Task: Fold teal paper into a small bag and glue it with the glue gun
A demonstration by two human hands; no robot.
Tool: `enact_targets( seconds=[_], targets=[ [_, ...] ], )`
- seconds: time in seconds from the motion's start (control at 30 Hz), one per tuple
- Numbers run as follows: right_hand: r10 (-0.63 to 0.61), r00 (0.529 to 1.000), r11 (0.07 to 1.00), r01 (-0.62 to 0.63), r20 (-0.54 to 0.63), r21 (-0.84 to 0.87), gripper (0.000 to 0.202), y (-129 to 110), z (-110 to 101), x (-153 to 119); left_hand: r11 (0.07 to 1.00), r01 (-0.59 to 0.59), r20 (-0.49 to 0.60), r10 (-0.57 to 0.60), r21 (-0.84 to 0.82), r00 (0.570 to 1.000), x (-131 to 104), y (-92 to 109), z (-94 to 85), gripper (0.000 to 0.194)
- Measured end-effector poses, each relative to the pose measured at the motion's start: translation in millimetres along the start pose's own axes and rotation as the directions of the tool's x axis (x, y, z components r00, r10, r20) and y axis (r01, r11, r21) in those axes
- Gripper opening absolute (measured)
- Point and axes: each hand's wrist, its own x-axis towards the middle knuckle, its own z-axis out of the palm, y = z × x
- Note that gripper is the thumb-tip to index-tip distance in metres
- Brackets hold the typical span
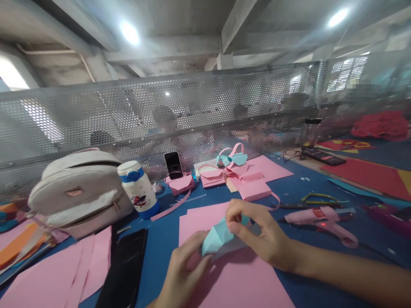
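A folded light-blue paper piece [218, 240] is held above pink sheets [244, 278] at the front middle. My left hand [186, 269] grips its left end between thumb and fingers. At its upper right side, my right hand [263, 233] pinches with thumb and index finger near the paper's edge; a tiny red spot shows by the fingertips. To the right of my right hand lies a pink glue gun [324, 222] with a red light on. Behind the hands stand small folded pink paper bags [253, 188].
At the left are a white backpack [80, 192], a white and blue bottle [139, 192] and a black phone [123, 273]. Scissors [321, 199] lie at the right, near red sheets [369, 173]. A perforated metal screen [192, 107] stands behind the table, with people beyond.
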Motion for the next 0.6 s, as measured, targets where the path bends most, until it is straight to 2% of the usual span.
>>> enact_targets(
  seconds=[0.2, 0.3, 0.43, 0.5, 0.53, 0.6],
  targets=[
    [-0.143, 0.983, 0.99, 0.14, 0.114, 0.032, 0.013, -12.1, -1.1, 4.1, 0.999, 0.045, 0.004, -0.045, 0.009, 0.999, -1.2, -0.6, 1.8, 0.029],
    [-0.137, 0.987, 0.987, 0.129, 0.083, 0.096, 0.009, -22.8, -9.7, 3.7, 0.997, 0.077, -0.016, -0.076, 0.015, 0.997, -0.3, 0.5, 2.4, 0.029],
    [-0.001, 1.0, 0.993, -0.001, 0.017, 0.118, 0.016, -36.9, -37.1, -6.0, 0.996, 0.087, -0.053, -0.086, 0.03, 0.995, -0.1, 0.3, 2.6, 0.033],
    [0.097, 0.992, 0.995, -0.099, 0.075, 0.027, 0.018, -44.0, -54.2, -15.6, 0.996, 0.086, -0.065, -0.084, 0.036, 0.994, -1.1, -1.1, 2.9, 0.035],
    [0.166, 0.978, 0.985, -0.16, 0.129, -0.056, 0.012, -47.3, -62.1, -22.3, 0.996, 0.084, -0.068, -0.081, 0.039, 0.994, -1.8, -1.8, 3.1, 0.036],
    [0.298, 0.916, 0.943, -0.239, 0.268, -0.233, 0.012, -52.4, -75.0, -41.4, 0.996, 0.082, -0.074, -0.078, 0.048, 0.994, -2.7, -3.2, 3.7, 0.038]
  ],
)
